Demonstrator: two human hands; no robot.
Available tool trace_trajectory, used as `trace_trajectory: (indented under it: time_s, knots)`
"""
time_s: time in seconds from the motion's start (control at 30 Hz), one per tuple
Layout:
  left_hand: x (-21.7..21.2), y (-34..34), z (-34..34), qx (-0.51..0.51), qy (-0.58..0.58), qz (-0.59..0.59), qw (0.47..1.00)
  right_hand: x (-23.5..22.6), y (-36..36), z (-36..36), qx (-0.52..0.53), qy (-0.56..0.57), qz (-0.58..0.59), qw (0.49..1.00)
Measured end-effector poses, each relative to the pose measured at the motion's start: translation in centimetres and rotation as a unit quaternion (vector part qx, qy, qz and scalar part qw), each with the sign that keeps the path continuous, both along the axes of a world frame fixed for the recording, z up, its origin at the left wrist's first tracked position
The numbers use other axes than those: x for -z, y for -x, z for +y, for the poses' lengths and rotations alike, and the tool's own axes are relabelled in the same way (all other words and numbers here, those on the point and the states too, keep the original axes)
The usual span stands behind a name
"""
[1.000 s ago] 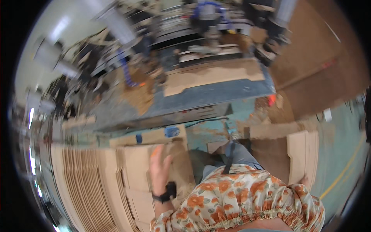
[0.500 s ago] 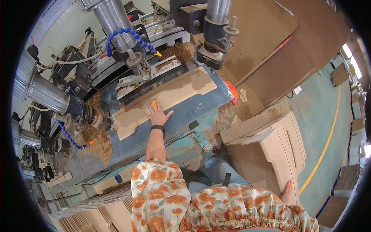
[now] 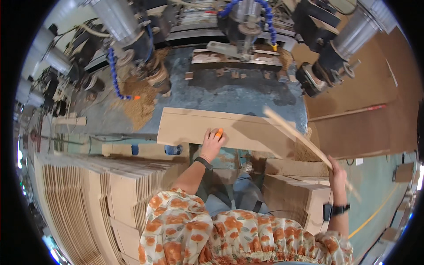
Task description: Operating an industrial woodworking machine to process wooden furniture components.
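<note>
A long tan fibreboard panel (image 3: 247,128) lies at the near edge of the machine table, overhanging it. My left hand (image 3: 213,142) is on its near edge, fingers bent over the top, an orange cover on one fingertip. The thumb is hidden. On the right, my right hand (image 3: 338,171) grips a second panel (image 3: 297,134), tilted and seen almost edge-on. Its far end is over the first panel's right part and casts a shadow there.
Spindle heads (image 3: 240,31) and a clamp bar (image 3: 234,57) stand beyond the panel. Sawdust (image 3: 138,104) is heaped at left. Stacked panels (image 3: 70,194) stand at lower left, another stack (image 3: 291,196) right of my legs. Brown sheets (image 3: 353,128) lean at right.
My left hand has brought the first panel away from the clamp bar to the table's near edge. The right hand has risen from the stack with a panel. The view has turned left.
</note>
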State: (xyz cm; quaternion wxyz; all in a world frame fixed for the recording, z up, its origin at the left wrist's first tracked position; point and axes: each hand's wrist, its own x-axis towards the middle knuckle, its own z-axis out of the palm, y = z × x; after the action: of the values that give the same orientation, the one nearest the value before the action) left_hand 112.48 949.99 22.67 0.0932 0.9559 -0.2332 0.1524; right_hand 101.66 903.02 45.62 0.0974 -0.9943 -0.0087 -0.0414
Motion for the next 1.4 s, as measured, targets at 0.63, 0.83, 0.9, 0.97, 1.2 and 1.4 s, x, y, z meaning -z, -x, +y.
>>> trace_trajectory:
  time_s: [0.63, 0.83, 0.9, 0.97, 1.2, 1.4]
  knots:
    - [-31.5, 23.1, 17.1, -0.147, -0.191, 0.060, 0.969, 22.7, -29.8, 22.5, -0.279, 0.024, -0.085, 0.956]
    - [-33.4, 37.3, 22.6, -0.418, -0.251, -0.009, 0.873, 23.7, -29.5, 29.0, -0.276, -0.022, -0.032, 0.960]
    - [-33.2, 40.4, 23.6, -0.507, -0.240, 0.005, 0.828, 23.1, -29.5, 29.3, -0.264, -0.001, -0.009, 0.964]
    - [-32.1, 42.4, 25.1, -0.559, -0.241, -0.009, 0.793, 23.0, -29.4, 28.4, -0.251, 0.040, -0.045, 0.966]
    - [-23.9, 50.5, 32.6, -0.700, -0.189, -0.023, 0.689, 19.7, -23.7, 29.7, -0.251, -0.119, -0.007, 0.961]
    - [-20.1, 48.8, 34.1, -0.666, -0.156, 0.032, 0.729, 15.4, -19.0, 17.1, -0.152, -0.066, 0.019, 0.986]
